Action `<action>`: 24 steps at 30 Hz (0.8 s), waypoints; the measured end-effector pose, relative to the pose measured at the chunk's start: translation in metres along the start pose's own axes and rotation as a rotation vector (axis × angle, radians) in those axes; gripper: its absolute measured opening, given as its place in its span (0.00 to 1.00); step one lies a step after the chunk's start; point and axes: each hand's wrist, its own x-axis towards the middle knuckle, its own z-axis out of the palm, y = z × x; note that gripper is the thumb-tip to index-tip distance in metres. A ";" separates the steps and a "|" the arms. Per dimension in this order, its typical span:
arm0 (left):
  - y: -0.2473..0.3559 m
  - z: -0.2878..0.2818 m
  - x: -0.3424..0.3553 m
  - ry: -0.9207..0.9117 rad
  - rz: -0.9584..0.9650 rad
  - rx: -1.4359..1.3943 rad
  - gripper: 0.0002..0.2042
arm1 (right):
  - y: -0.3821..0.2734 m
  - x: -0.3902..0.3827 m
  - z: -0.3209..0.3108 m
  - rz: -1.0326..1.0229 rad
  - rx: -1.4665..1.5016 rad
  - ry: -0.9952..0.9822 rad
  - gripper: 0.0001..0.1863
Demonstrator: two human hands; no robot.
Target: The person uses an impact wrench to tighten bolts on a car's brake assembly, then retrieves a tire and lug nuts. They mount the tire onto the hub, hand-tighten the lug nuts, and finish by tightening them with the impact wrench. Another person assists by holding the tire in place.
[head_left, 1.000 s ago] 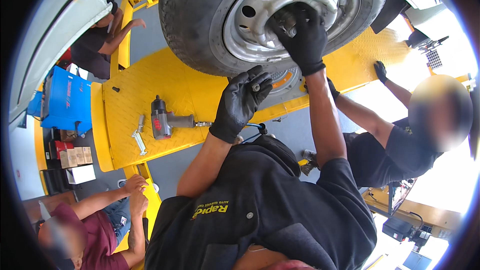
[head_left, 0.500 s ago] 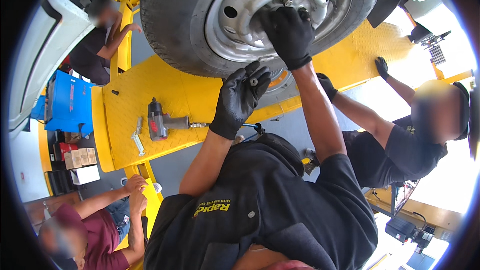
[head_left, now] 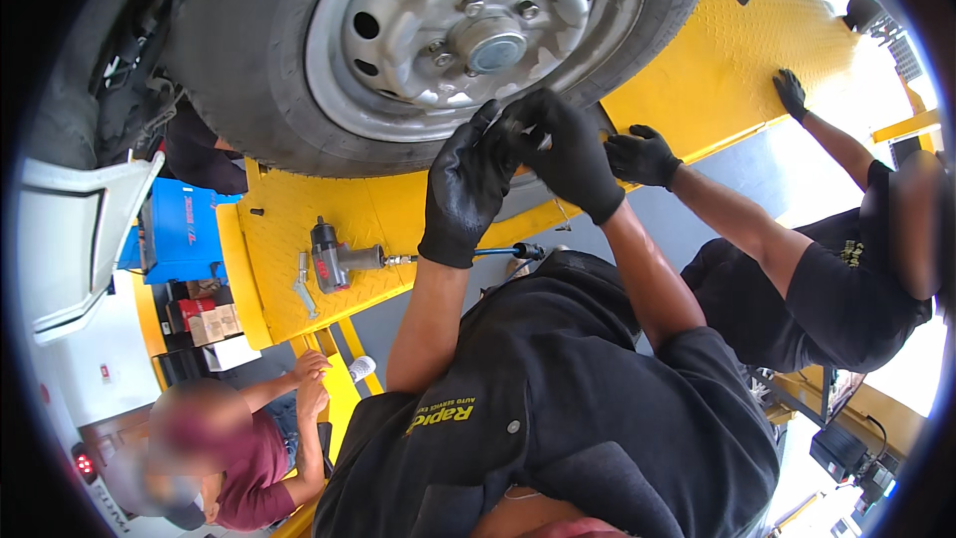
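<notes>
Both hands, left [head_left: 466, 186] and right [head_left: 570, 157], meet beside the wheel [head_left: 453, 85], fingers [head_left: 541, 112] bent, their hold unclear.

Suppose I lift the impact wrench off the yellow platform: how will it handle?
The impact wrench looks rather heavy for its size, judging by its bulky body. The blue hose, apparently attached, may tug or trail. The tool's handle juts sideways, so rolling seems unlikely.
</notes>
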 end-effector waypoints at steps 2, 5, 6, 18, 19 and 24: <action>-0.004 -0.006 0.011 0.052 -0.010 0.030 0.20 | 0.033 0.018 0.001 0.142 0.055 0.199 0.13; -0.008 -0.031 0.021 0.097 -0.025 0.039 0.21 | 0.016 0.041 -0.001 0.102 0.070 0.444 0.13; -0.013 -0.030 0.022 0.126 -0.010 0.073 0.21 | 0.027 0.047 0.004 0.083 0.134 0.490 0.13; -0.032 -0.048 -0.013 0.232 0.123 0.029 0.18 | 0.028 0.059 0.023 -0.032 -0.044 0.587 0.09; -0.033 -0.048 -0.015 0.238 0.139 0.044 0.18 | 0.029 0.059 0.020 -0.035 -0.026 0.583 0.08; -0.038 -0.046 -0.015 0.285 0.178 0.103 0.17 | 0.034 0.062 0.008 -0.075 -0.121 0.458 0.08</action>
